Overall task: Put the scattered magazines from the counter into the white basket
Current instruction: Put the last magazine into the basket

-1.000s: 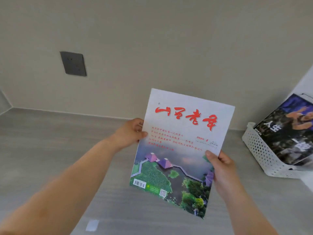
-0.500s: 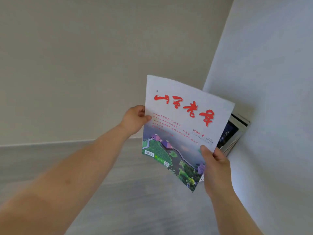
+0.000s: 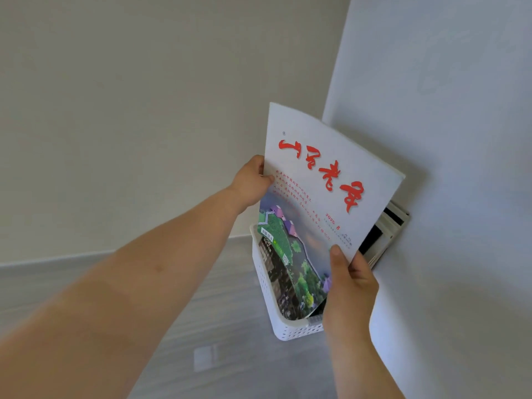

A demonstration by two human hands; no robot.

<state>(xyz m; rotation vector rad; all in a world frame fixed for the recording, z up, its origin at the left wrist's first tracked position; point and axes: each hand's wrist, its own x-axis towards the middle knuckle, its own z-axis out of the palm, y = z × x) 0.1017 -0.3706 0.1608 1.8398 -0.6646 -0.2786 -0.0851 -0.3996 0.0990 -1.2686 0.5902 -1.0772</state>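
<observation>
A white magazine with red brush lettering and a green landscape photo is held tilted above the white perforated basket. My left hand pinches its left edge. My right hand grips its lower right corner, thumb on the cover. The magazine's lower end hangs over the basket's opening. Inside the basket another dark-covered magazine leans, and the tops of several more magazines stick out behind against the right wall.
The basket stands on a grey wood-grain counter, pushed against a white side wall. A beige back wall runs behind. A small pale tape patch lies on the counter near the basket.
Both hands have carried the magazine to the right and lowered it over the basket. The view has swung right, so the basket now shows under the magazine.
</observation>
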